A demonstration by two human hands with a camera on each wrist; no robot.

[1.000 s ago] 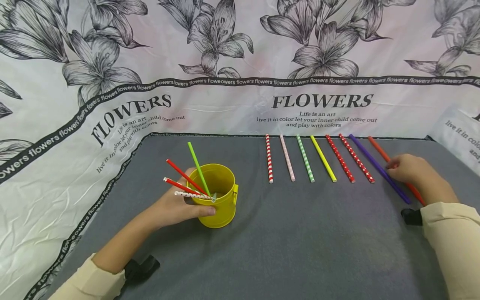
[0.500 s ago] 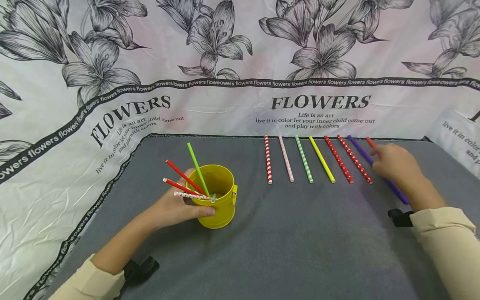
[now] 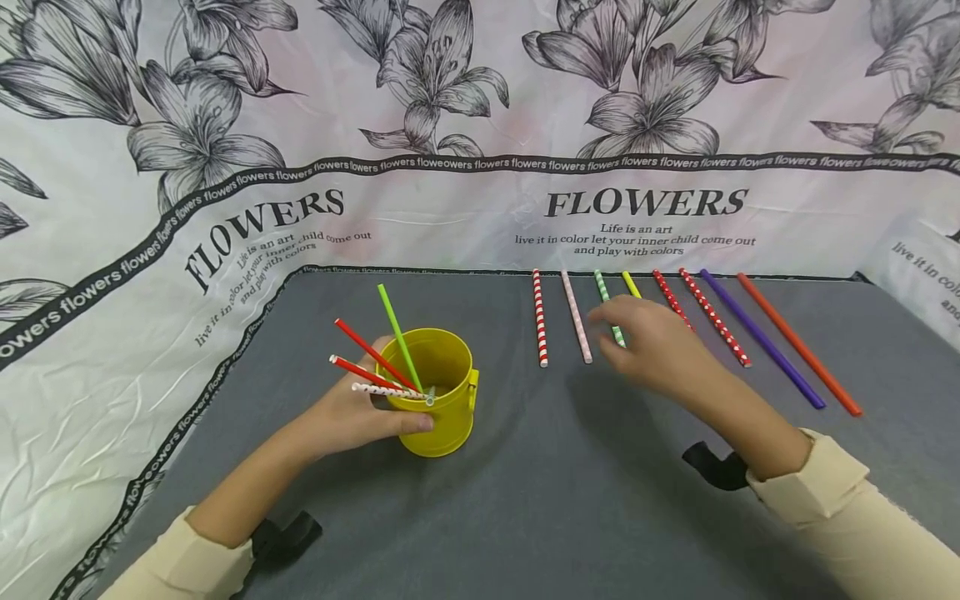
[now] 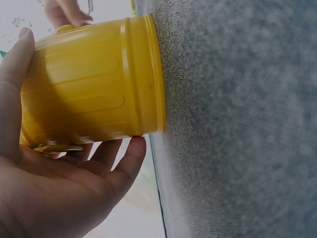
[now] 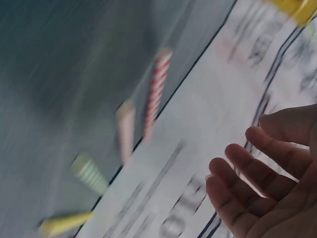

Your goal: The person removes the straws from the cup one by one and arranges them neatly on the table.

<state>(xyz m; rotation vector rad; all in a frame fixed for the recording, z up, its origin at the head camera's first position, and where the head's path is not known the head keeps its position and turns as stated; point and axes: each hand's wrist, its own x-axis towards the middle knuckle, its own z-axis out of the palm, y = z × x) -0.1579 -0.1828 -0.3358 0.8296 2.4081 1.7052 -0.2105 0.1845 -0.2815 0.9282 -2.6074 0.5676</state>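
My left hand (image 3: 360, 412) grips a yellow bucket (image 3: 446, 425) from its left side, thumb across the front and fingers behind. The bucket stands on the dark table, and several paper straws lean out of it, among them a green straw (image 3: 397, 333) and a red straw (image 3: 375, 354). In the left wrist view the palm and fingers wrap the ribbed bucket wall (image 4: 84, 84). Over the row of straws hovers my right hand (image 3: 652, 346), holding nothing, fingers loosely bent. It overlaps a green striped straw (image 3: 602, 287) and a yellow straw (image 3: 631, 284) in the head view.
Left of the right hand lie a red striped straw (image 3: 540, 321) and a pink straw (image 3: 576, 321). Two red dotted straws, a purple straw (image 3: 765, 342) and an orange straw (image 3: 802, 346) lie to its right. A white flower-print cloth (image 3: 480, 217) hangs behind the table.
My right hand has left the orange straw at the far right and moved left over the middle of the row. The orange straw now lies uncovered. The left hand and bucket stay put.
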